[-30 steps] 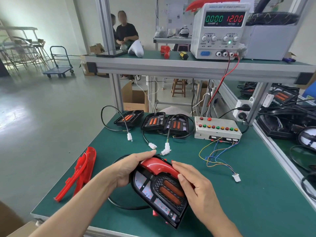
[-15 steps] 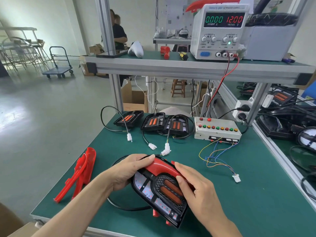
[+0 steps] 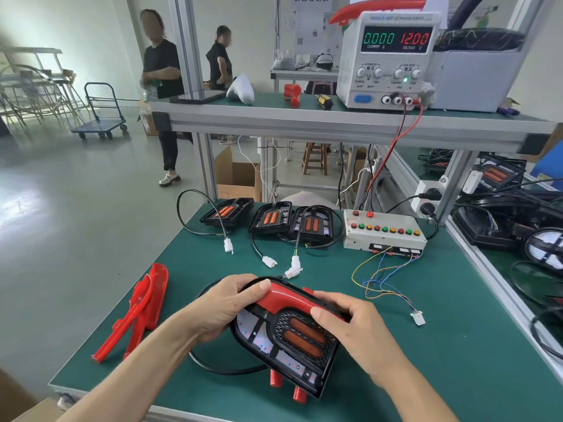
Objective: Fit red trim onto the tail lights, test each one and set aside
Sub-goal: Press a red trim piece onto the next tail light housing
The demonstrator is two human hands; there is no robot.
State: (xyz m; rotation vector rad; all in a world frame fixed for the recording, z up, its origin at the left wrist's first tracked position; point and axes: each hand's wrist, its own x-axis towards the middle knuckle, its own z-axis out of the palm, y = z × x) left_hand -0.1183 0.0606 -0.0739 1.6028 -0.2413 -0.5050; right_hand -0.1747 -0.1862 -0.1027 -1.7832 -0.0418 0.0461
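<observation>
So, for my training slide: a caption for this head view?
Both hands press red trim onto a tail light at the green bench.

Right of the tail light (image 3: 292, 336) you have bare mat; the loose wires (image 3: 387, 278) block beyond it, spare trims (image 3: 143, 303) left.

Green workbench (image 3: 457, 376): tail lights (image 3: 269, 219), red trims (image 3: 137, 309)

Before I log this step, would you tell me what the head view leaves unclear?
- Red plastic trim seating on the black tail light: left hand and right hand cover both ends.
- White plug pins: too small.
- Black cable: its far end is hidden behind the left hand.
</observation>
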